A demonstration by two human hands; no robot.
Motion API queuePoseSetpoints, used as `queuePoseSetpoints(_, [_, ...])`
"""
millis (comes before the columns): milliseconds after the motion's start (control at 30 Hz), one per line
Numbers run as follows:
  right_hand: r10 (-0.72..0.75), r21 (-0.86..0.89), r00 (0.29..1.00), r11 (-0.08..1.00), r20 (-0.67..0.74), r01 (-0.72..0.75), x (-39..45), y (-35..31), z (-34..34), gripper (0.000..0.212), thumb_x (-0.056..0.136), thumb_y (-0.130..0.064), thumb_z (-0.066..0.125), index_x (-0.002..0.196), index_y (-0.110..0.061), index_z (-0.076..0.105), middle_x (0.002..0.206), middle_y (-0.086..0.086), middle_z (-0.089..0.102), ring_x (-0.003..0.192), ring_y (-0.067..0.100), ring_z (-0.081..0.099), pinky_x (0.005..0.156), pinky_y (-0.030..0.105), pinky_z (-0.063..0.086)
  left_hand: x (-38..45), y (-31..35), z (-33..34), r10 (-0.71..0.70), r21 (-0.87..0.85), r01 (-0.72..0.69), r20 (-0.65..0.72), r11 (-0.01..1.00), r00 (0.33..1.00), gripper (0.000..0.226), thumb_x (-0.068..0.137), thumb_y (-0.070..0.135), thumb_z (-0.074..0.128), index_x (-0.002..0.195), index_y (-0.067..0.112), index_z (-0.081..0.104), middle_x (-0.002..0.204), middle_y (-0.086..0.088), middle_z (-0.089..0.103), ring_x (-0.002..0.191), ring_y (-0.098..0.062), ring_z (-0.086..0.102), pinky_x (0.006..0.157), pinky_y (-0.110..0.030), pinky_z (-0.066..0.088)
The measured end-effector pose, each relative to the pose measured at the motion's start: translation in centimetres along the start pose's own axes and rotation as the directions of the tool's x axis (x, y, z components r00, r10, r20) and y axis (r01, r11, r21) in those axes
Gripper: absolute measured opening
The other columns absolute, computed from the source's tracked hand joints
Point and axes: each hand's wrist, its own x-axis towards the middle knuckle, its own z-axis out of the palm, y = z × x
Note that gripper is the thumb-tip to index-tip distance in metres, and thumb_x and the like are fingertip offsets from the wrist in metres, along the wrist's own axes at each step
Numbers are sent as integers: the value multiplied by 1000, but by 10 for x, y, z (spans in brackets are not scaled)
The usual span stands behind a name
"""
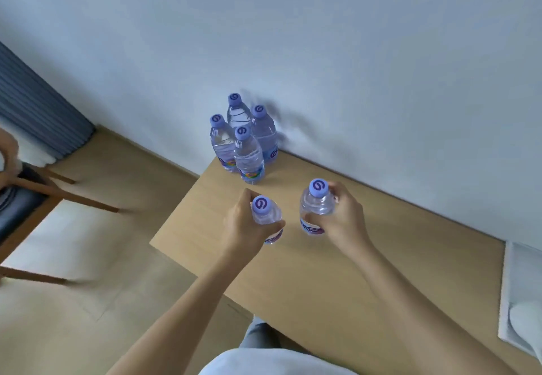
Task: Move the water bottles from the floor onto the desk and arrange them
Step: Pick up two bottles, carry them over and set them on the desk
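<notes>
Pale wall [352,52] behind a wooden desk [352,272]. Four capped bottles [243,140] clustered upright at the far corner. Left hand [246,225] wrapped around a bottle [265,213], right hand [341,219] around another [316,207], both above the desk, near the cluster.

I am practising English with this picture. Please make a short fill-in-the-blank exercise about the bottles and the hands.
1. A cluster of ____ capped bottles stands on the desk near the wall.
2. Each hand holds ____ bottle: the left hand and the right hand.
3. All the bottle caps are light ____ in colour.
4. The two held bottles, the left bottle and the right bottle, are over the ____.

Missing words: four; one; purple; desk
</notes>
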Motion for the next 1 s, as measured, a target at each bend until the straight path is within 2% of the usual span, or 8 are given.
queuePoseSetpoints(67, [16,7,999,1000,-41,-16,12,-10,15,40,59,-31,80,86,-49,56,83,-36,64,75,-15,59,59,0,40,24,-8,-12,13,13,-13,24,1000,1000,43,49,37,79,77,39,47,71,20,60,63,-2,55,61,-33,49])
queuePoseSetpoints(233, [42,24,996,999,-75,-40,39,-26,56,44,57,-27,80,90,-44,57,84,-34,65,75,-12,60,59,3,41,68,-21,-49,121,160,-129,58,979,991,45,52,44,78,85,34,49,78,23,61,63,7,57,50,-5,41])
queuePoseSetpoints(333, [40,10,997,999,-65,-39,50,-32,81,55,56,-18,84,99,-41,57,82,-31,65,78,-8,61,64,8,46,91,-24,-71,153,198,-169,94,965,984,45,56,39,79,90,35,49,78,18,62,62,2,59,45,-12,46])
queuePoseSetpoints(433, [23,-5,998,1000,-60,-23,57,-36,106,58,57,-13,84,104,-35,58,83,-27,65,78,0,63,66,12,47,106,-24,-85,164,173,-175,76,969,983,45,56,26,79,82,42,46,71,28,60,58,7,56,42,-6,41])
queuePoseSetpoints(567, [12,0,998,1000,-64,-12,59,-40,132,57,58,-15,85,106,-31,59,85,-22,67,76,1,63,62,8,45,118,-24,-100,18,151,-23,32,988,999,46,51,31,84,80,37,48,79,29,61,71,7,58,54,-17,43])
queuePoseSetpoints(733, [27,-14,998,999,-59,-28,59,-42,152,60,57,-20,89,109,-28,59,97,-13,70,91,10,66,79,28,53,126,-27,-110,-17,153,9,51,988,999,47,55,20,87,79,31,48,73,20,61,69,8,57,56,-18,42])
queuePoseSetpoints(867, [45,-33,995,998,-92,-49,56,-38,150,57,57,-16,87,104,-31,58,85,-23,67,80,1,63,67,12,48,122,-30,-111,-40,147,22,114,989,993,47,50,32,83,79,42,48,81,33,60,71,9,58,52,-11,39])
queuePoseSetpoints(1000, [70,-23,987,997,-143,-74,52,-35,140,58,56,-13,87,100,-34,56,85,-26,65,77,-7,61,64,7,44,111,-20,-104,-3,143,-25,196,989,981,45,56,27,84,84,40,50,83,21,64,71,1,61,55,-16,48])
